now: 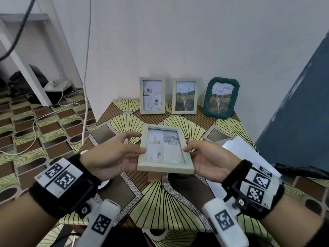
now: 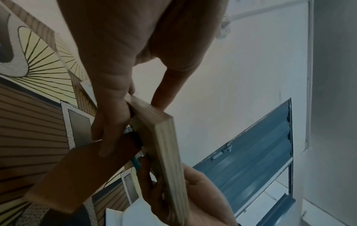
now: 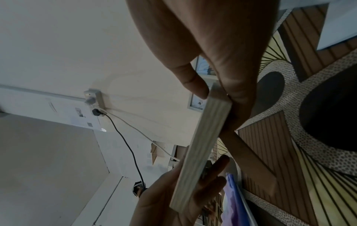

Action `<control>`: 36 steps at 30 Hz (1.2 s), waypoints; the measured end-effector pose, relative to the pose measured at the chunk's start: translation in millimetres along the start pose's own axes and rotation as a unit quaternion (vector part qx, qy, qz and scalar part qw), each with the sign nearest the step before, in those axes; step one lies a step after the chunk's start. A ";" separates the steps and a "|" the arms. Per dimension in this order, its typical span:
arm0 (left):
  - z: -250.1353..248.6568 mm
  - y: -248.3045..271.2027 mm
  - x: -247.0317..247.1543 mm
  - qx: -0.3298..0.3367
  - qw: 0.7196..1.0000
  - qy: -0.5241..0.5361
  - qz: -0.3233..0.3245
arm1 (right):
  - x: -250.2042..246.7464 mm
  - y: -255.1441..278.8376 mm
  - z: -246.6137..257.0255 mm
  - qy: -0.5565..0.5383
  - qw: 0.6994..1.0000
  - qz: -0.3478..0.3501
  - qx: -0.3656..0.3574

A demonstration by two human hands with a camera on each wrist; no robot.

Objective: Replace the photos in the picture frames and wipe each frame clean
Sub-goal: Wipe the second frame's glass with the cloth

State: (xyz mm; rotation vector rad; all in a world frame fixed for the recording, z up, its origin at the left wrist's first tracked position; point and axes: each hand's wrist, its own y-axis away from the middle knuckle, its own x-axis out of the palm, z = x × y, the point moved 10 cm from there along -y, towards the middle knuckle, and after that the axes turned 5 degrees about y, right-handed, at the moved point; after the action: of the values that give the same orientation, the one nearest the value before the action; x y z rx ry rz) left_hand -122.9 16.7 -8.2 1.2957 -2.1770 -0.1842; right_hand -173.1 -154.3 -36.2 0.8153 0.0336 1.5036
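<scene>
I'm holding 1 pale wood frame (image 1: 165,150) face-up above the tabletop (image 1: 178,202) mid-area, w/ left hand (image 1: 114,154) and right hand (image 1: 208,161) each pinching a side edge, thumb on top, prob. to keep the glass level, while 3 more frames (image 1: 152,95) are standing along the far edge.

**Both hands raised, thumbs on top**

I hold my left hand (image 1: 114,154) and right hand (image 1: 208,161) forward, palms turned inward and facing each other. Thumbs lie above, fingers curl beneath. Both wrists carry black straps with printed markers.
</scene>
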 end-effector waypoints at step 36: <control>-170.3 -170.5 -165.8 0.234 0.964 0.003 -0.130 | 132.0 -274.8 158.3 0.229 0.926 -0.039 -0.299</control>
State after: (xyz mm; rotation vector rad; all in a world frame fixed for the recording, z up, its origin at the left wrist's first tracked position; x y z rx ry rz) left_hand 158.2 97.7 -7.2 1.8389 -2.1108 0.2499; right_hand 157.6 -71.4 6.5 -0.0337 -0.0449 1.4838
